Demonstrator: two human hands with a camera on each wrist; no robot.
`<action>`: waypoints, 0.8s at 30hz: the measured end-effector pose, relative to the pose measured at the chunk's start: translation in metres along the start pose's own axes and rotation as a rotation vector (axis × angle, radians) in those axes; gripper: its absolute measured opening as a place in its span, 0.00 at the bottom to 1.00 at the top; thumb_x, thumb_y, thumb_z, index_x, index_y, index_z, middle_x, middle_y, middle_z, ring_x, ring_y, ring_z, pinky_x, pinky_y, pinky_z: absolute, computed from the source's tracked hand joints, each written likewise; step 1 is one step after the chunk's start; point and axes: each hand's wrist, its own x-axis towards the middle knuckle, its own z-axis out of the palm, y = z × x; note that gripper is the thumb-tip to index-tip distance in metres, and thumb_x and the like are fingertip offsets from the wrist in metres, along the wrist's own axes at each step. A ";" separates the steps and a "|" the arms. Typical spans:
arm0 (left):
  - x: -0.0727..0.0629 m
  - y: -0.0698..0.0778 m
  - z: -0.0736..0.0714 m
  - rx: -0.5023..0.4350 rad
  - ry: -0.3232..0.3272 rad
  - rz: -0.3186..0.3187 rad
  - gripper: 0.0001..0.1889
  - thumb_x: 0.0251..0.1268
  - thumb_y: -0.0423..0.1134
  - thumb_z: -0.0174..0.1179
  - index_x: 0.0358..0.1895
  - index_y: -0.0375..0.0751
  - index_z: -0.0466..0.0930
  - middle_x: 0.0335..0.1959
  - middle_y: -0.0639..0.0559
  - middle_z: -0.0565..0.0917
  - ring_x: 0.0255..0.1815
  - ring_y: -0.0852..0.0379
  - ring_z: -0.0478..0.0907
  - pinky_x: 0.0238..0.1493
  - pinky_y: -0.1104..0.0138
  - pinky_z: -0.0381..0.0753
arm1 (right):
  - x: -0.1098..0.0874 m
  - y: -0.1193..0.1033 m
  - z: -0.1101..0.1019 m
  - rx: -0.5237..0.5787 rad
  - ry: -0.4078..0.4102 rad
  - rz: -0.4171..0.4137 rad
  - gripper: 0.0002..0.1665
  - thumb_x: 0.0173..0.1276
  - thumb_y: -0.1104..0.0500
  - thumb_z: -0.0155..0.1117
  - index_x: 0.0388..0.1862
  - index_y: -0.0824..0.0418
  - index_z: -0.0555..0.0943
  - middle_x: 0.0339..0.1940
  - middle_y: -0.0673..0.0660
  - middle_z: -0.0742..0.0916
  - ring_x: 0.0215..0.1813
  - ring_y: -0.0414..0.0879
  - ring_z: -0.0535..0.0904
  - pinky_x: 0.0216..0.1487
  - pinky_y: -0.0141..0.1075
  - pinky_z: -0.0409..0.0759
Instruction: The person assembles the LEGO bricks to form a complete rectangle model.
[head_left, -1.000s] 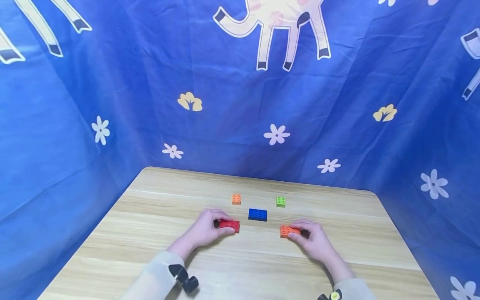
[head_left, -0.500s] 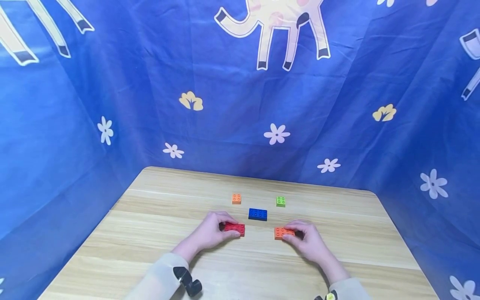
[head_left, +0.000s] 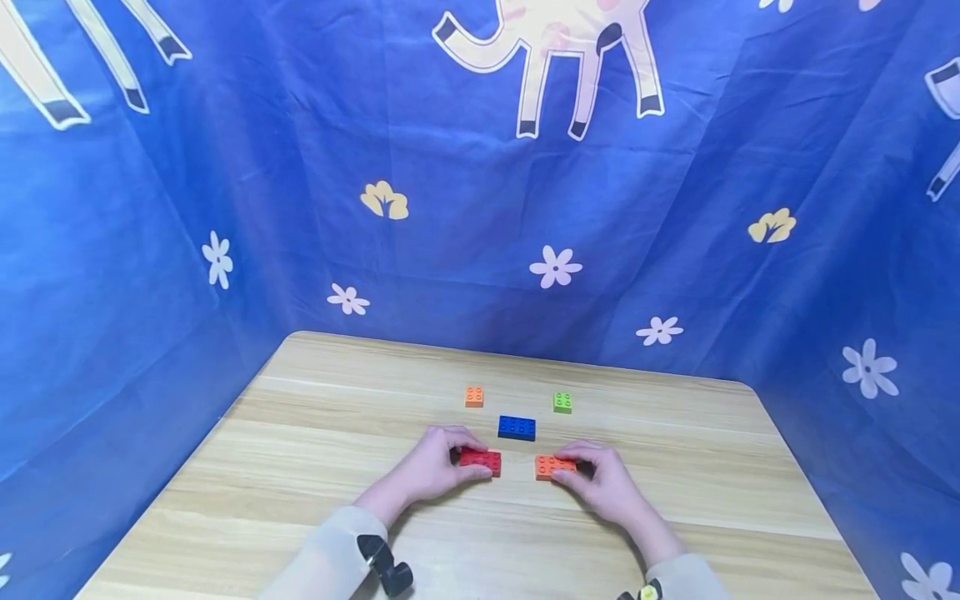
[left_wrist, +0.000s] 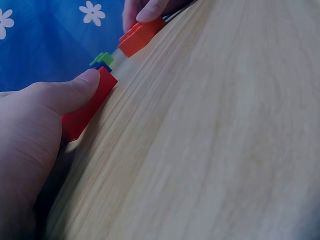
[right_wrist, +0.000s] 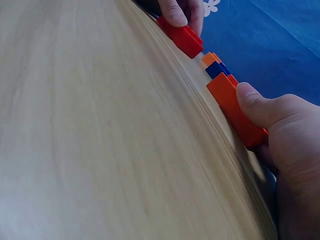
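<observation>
My left hand (head_left: 437,467) pinches a red toy brick (head_left: 491,461) between thumb and fingers, low on the table. Facing it, my right hand (head_left: 606,482) grips an orange toy brick (head_left: 546,467) in the same way. A short gap separates the two bricks' ends. In the left wrist view the thumb lies along the side of the red brick (left_wrist: 92,107). The right wrist view has the thumb on the orange brick (right_wrist: 235,107), its fingers mostly hidden behind. Just beyond the gap lies a dark blue brick (head_left: 517,428).
A small orange brick (head_left: 474,397) and a small green brick (head_left: 562,403) sit farther back on the wooden table (head_left: 360,400). Blue printed cloth (head_left: 465,233) hangs behind the table and along both sides.
Both hands have slid toward each other, the red brick moving right and the orange brick left, so the gap between them has narrowed. The three other bricks stay put.
</observation>
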 end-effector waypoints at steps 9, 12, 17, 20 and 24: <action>0.005 0.007 0.006 -0.011 -0.026 0.011 0.20 0.58 0.54 0.80 0.50 0.50 0.92 0.44 0.68 0.87 0.47 0.64 0.82 0.57 0.57 0.79 | 0.003 -0.007 0.008 -0.005 -0.011 0.018 0.18 0.66 0.51 0.81 0.52 0.55 0.92 0.50 0.45 0.90 0.56 0.48 0.85 0.65 0.46 0.79; 0.006 0.008 0.009 -0.005 -0.027 0.011 0.20 0.59 0.54 0.80 0.50 0.51 0.92 0.44 0.70 0.86 0.48 0.64 0.81 0.58 0.55 0.78 | 0.005 -0.008 0.011 -0.002 -0.015 0.016 0.18 0.66 0.51 0.81 0.52 0.55 0.92 0.50 0.45 0.90 0.57 0.47 0.85 0.65 0.45 0.79; 0.008 0.007 0.012 0.006 -0.025 0.016 0.22 0.59 0.57 0.79 0.51 0.50 0.92 0.44 0.71 0.86 0.49 0.63 0.81 0.62 0.52 0.76 | 0.008 -0.010 0.014 0.010 -0.026 0.015 0.17 0.66 0.50 0.81 0.51 0.52 0.92 0.50 0.44 0.90 0.57 0.47 0.85 0.66 0.45 0.79; 0.010 0.008 0.014 0.006 -0.030 0.024 0.22 0.59 0.57 0.79 0.52 0.50 0.92 0.44 0.70 0.87 0.49 0.63 0.81 0.62 0.52 0.76 | 0.009 -0.011 0.015 0.013 -0.032 0.036 0.16 0.65 0.49 0.82 0.51 0.49 0.92 0.50 0.41 0.89 0.58 0.45 0.84 0.66 0.45 0.79; 0.011 0.011 0.015 0.002 -0.034 0.035 0.21 0.60 0.56 0.79 0.51 0.49 0.92 0.43 0.69 0.87 0.46 0.65 0.81 0.57 0.57 0.78 | 0.011 -0.011 0.018 0.020 -0.041 0.050 0.17 0.64 0.49 0.82 0.51 0.49 0.92 0.50 0.40 0.89 0.58 0.43 0.84 0.66 0.44 0.79</action>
